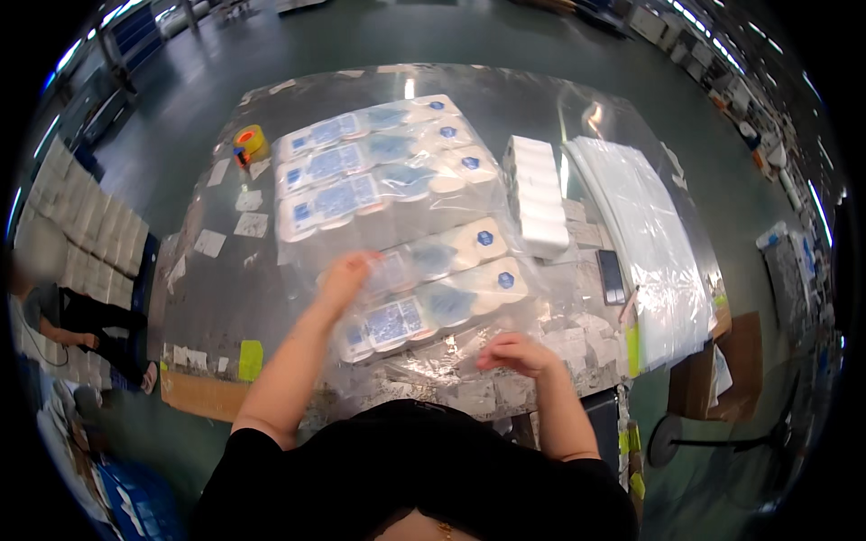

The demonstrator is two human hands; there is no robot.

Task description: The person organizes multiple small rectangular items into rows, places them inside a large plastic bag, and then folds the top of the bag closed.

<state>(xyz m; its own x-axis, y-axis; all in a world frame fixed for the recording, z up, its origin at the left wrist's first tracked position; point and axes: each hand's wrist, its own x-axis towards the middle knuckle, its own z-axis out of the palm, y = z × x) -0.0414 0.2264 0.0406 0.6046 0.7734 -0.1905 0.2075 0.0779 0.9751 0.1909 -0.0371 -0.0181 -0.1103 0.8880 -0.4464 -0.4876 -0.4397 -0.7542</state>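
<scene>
Several wrapped packs of white paper rolls [329, 194] with blue print lie in rows inside a large clear plastic bag [424, 212]. A gap parts the far rows from the two near packs [433, 311]. My left hand [347, 278] is at the left end of the upper near pack, fingers stretched toward it and slightly blurred. Whether it is under or over the film I cannot tell. Close to the bag's crumpled near edge, my right hand [519, 352] hovers right of the nearest pack, fingers half bent and apart, with nothing visible in them.
Right of the bag stand unprinted white rolls [538, 194], a stack of clear plastic bags [645, 234] and a phone [611, 276]. Yellow tape [250, 140] sits at the far left of the table [212, 284]. A person [68, 311] is beyond the left edge; a cardboard box [735, 370] is at right.
</scene>
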